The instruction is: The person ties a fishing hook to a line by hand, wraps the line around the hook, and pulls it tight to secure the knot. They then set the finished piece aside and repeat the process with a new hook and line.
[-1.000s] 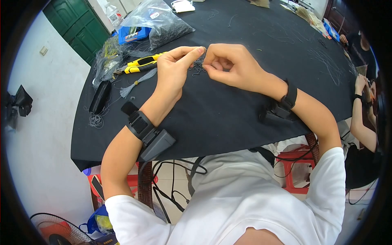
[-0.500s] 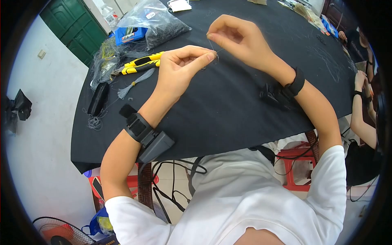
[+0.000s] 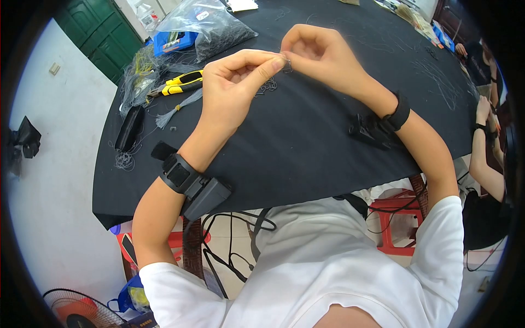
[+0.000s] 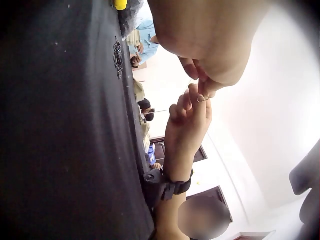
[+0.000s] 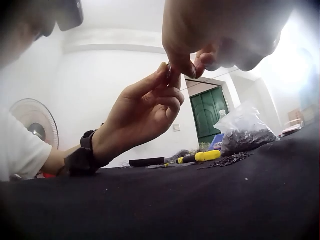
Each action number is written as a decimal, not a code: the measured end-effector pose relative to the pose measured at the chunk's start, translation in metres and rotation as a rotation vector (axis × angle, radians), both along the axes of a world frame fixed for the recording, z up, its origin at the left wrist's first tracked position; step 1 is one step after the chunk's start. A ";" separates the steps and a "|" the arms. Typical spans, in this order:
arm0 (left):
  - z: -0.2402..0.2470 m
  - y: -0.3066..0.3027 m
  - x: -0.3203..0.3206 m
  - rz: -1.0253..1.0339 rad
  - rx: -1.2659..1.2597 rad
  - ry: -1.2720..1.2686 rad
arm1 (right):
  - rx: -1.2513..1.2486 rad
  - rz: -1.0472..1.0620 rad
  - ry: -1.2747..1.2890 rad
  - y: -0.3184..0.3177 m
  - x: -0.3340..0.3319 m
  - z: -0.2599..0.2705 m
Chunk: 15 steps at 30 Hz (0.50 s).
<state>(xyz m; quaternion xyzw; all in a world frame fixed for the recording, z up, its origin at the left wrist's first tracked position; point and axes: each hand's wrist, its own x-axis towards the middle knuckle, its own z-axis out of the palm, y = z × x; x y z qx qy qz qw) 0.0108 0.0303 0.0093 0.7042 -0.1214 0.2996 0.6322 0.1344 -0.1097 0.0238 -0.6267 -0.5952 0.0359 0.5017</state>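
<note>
Raised over the black-covered table (image 3: 306,158), my two hands meet at the fingertips. My left hand (image 3: 232,82) pinches a small, shiny fish hook (image 5: 168,70) between thumb and forefinger; its bent wire (image 4: 202,99) also shows in the left wrist view. Thumb and forefinger of my right hand (image 3: 325,54) come together on a thin line (image 5: 215,78), which stretches across between the hands in the right wrist view. Below and beyond the left fingers lies a small pile of dark hooks (image 3: 267,86).
Left of the hands lie pliers with yellow-black handles (image 3: 183,82), a tied bundle of grey line (image 3: 178,109) and a black case (image 3: 130,128). Behind them stand a blue box (image 3: 164,46) and a clear bag of dark pieces (image 3: 219,41). Another person's arm (image 3: 484,147) shows at right.
The right hand moved up and away from the left, drawing the line out, then came back slightly until the fingertips met. The left hand shifted right, then back up and left.
</note>
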 end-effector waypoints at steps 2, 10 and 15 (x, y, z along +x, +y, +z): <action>0.000 -0.002 -0.001 0.001 -0.007 -0.005 | 0.035 -0.012 0.010 0.002 0.003 -0.003; 0.002 -0.003 -0.002 0.008 0.006 0.015 | 0.157 -0.101 -0.003 0.002 0.002 -0.001; 0.001 -0.003 -0.001 -0.002 -0.015 0.002 | 0.045 -0.045 0.066 0.000 0.001 -0.001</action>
